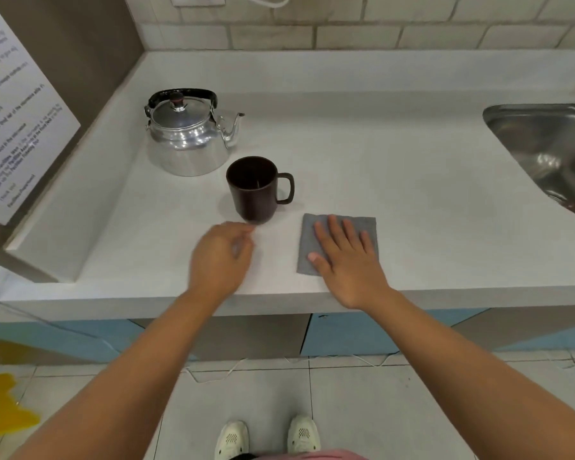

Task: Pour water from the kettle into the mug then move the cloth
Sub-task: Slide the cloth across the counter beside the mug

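A shiny metal kettle [188,137] with a black handle stands on the white counter [395,167], spout pointing right. Just in front of it is a dark brown mug [253,189], upright, handle to the right. A folded grey cloth [312,242] lies near the counter's front edge, right of the mug. My right hand [346,260] rests flat on the cloth, fingers spread. My left hand [221,257] hovers blurred just below the mug, fingers loosely curled, holding nothing.
A steel sink [545,151] is set into the counter at the right. A cabinet side with a printed notice [10,111] stands at the left. A tiled wall runs along the back. Below are the floor, cables and my shoes.
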The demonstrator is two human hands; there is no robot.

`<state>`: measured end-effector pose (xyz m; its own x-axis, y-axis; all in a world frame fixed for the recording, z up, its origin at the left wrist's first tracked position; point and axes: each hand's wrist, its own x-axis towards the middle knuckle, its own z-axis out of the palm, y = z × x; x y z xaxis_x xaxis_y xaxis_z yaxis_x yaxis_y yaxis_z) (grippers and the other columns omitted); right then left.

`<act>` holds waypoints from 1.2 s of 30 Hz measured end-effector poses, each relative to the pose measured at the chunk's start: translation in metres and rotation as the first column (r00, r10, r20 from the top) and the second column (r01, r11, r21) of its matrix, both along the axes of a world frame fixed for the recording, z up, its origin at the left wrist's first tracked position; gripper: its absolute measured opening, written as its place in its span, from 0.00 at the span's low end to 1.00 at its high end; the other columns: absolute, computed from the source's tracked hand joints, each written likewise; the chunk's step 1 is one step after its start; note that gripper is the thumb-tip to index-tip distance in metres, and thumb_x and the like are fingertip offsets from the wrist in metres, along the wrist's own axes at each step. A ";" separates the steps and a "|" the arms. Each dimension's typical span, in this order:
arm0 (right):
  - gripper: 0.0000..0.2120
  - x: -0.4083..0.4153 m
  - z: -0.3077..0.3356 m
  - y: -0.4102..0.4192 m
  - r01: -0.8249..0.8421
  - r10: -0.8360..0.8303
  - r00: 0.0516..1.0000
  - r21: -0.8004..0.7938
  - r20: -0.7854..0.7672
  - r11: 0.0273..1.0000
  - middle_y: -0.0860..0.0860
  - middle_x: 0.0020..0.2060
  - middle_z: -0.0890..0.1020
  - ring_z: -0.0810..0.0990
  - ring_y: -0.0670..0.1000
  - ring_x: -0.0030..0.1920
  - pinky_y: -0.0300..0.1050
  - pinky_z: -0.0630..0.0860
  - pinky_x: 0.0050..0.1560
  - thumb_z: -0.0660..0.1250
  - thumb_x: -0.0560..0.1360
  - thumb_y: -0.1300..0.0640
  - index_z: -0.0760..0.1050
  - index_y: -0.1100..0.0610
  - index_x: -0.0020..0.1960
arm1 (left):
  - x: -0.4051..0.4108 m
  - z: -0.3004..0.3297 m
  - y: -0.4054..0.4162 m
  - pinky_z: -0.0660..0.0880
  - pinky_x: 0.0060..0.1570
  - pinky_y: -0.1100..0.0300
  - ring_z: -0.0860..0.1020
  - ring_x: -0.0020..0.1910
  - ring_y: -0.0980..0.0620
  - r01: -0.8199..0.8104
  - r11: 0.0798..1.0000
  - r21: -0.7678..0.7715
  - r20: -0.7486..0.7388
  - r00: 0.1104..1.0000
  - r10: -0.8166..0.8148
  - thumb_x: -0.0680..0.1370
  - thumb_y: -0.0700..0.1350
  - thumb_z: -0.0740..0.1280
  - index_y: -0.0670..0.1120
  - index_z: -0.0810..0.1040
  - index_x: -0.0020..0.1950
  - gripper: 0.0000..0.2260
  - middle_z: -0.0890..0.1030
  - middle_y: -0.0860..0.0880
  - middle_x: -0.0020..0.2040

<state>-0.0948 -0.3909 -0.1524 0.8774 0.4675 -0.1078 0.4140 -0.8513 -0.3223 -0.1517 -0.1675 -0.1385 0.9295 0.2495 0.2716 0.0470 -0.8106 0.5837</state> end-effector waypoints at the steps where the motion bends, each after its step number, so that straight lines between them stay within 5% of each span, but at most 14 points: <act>1: 0.30 0.010 -0.003 -0.002 -0.011 0.012 1.000 -0.059 0.017 0.998 0.49 0.78 0.41 0.37 0.53 0.77 0.53 0.35 0.73 0.42 0.79 0.39 0.39 0.47 0.77 | 0.000 -0.005 0.012 0.69 0.61 0.55 0.76 0.61 0.41 -0.041 0.997 0.061 -0.020 0.999 0.042 0.80 0.41 0.64 0.42 0.79 0.63 0.12 0.80 0.42 0.62; 3: 0.30 0.040 -0.002 -0.008 0.000 0.001 1.000 -0.092 0.007 0.996 0.49 0.78 0.40 0.36 0.52 0.77 0.56 0.34 0.73 0.41 0.78 0.37 0.38 0.45 0.77 | 0.002 -0.011 0.022 0.58 0.72 0.48 0.66 0.72 0.40 -0.074 0.986 0.150 -0.099 0.991 0.089 0.82 0.46 0.61 0.39 0.71 0.70 0.18 0.72 0.40 0.71; 6: 0.30 0.095 0.001 -0.014 0.125 -0.122 0.992 -0.143 0.032 0.982 0.50 0.79 0.41 0.38 0.54 0.77 0.59 0.36 0.74 0.40 0.78 0.37 0.38 0.45 0.77 | 0.006 -0.019 0.021 0.49 0.75 0.48 0.58 0.76 0.42 -0.051 0.980 0.191 -0.136 0.988 0.078 0.83 0.50 0.58 0.39 0.66 0.73 0.22 0.67 0.40 0.74; 9: 0.30 0.129 0.001 0.010 0.150 -0.144 0.989 -0.205 0.042 0.967 0.52 0.78 0.40 0.38 0.57 0.77 0.61 0.37 0.74 0.40 0.79 0.39 0.38 0.48 0.77 | 0.008 -0.024 0.023 0.49 0.75 0.51 0.58 0.76 0.44 -0.014 0.979 0.202 -0.146 0.988 0.045 0.83 0.50 0.57 0.40 0.66 0.74 0.22 0.65 0.42 0.76; 14: 0.30 0.123 -0.001 0.055 -0.188 0.192 0.981 -0.163 0.012 0.968 0.50 0.79 0.41 0.38 0.55 0.77 0.59 0.36 0.73 0.41 0.79 0.41 0.38 0.49 0.77 | 0.009 -0.024 0.025 0.48 0.75 0.52 0.57 0.77 0.46 -0.014 0.984 0.175 -0.156 0.987 0.042 0.83 0.50 0.57 0.41 0.65 0.75 0.23 0.63 0.43 0.77; 21: 0.31 0.106 0.003 -0.006 -0.016 0.015 1.000 -0.153 -0.010 0.988 0.49 0.78 0.39 0.36 0.53 0.77 0.57 0.36 0.74 0.40 0.78 0.37 0.36 0.46 0.77 | 0.009 -0.023 0.025 0.48 0.75 0.53 0.57 0.76 0.46 -0.005 0.984 0.177 -0.155 0.987 0.033 0.83 0.51 0.57 0.41 0.65 0.75 0.23 0.64 0.43 0.76; 28: 0.31 0.011 -0.001 -0.034 -0.076 0.078 0.997 -0.105 0.012 0.992 0.47 0.78 0.39 0.34 0.52 0.76 0.56 0.33 0.74 0.39 0.78 0.37 0.36 0.46 0.77 | 0.008 -0.024 0.025 0.49 0.75 0.53 0.58 0.76 0.45 0.003 0.980 0.197 -0.161 0.987 0.029 0.83 0.51 0.57 0.40 0.65 0.75 0.23 0.64 0.42 0.76; 36: 0.31 0.002 0.005 -0.033 -0.078 0.076 0.997 -0.104 -0.020 0.992 0.47 0.78 0.40 0.35 0.52 0.77 0.55 0.34 0.74 0.42 0.79 0.38 0.38 0.46 0.77 | 0.007 -0.019 0.023 0.49 0.75 0.53 0.58 0.76 0.45 0.009 0.979 0.204 -0.192 0.981 0.031 0.84 0.51 0.56 0.42 0.63 0.76 0.23 0.62 0.43 0.77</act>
<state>-0.0923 -0.4235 -0.1474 0.8370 0.5192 -0.1729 0.4753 -0.8463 -0.2405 -0.1452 -0.1441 -0.1578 0.9668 0.2182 0.1333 0.1523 -0.9100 0.3856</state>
